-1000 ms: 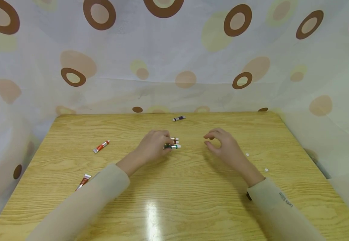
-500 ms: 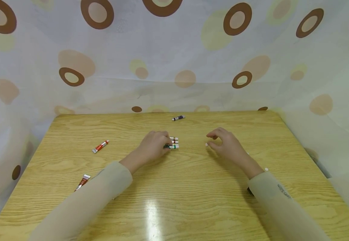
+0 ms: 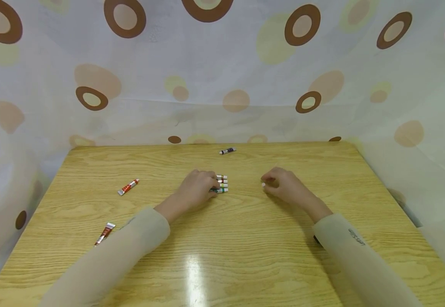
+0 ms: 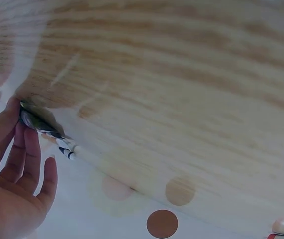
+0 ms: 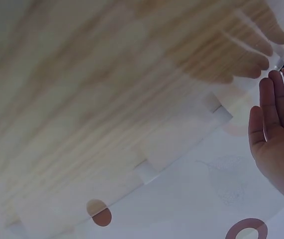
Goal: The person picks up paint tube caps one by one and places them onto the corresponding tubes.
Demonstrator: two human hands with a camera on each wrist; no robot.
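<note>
Several small paint tubes (image 3: 222,183) with white caps lie side by side in a row at the middle of the wooden table (image 3: 222,264). My left hand (image 3: 200,187) lies over their left ends, and its thumb and fingers pinch the nearest, green tube (image 3: 222,190). In the left wrist view the fingertips (image 4: 26,130) meet on the tube ends (image 4: 47,130). To the right, my right hand (image 3: 283,185) is curled low on the table, pinching a tiny white cap (image 3: 263,184) at its fingertips. In the right wrist view its fingers (image 5: 273,94) reach to a small object.
A red tube (image 3: 128,186) lies at the left, another red tube (image 3: 105,233) near my left sleeve, and a dark tube (image 3: 228,150) by the far edge. A patterned curtain (image 3: 222,64) surrounds the table. Something small and black (image 3: 316,241) shows under my right sleeve.
The left hand drew the green tube in against the row. The right hand dropped to the table and closed its fingers on the white cap.
</note>
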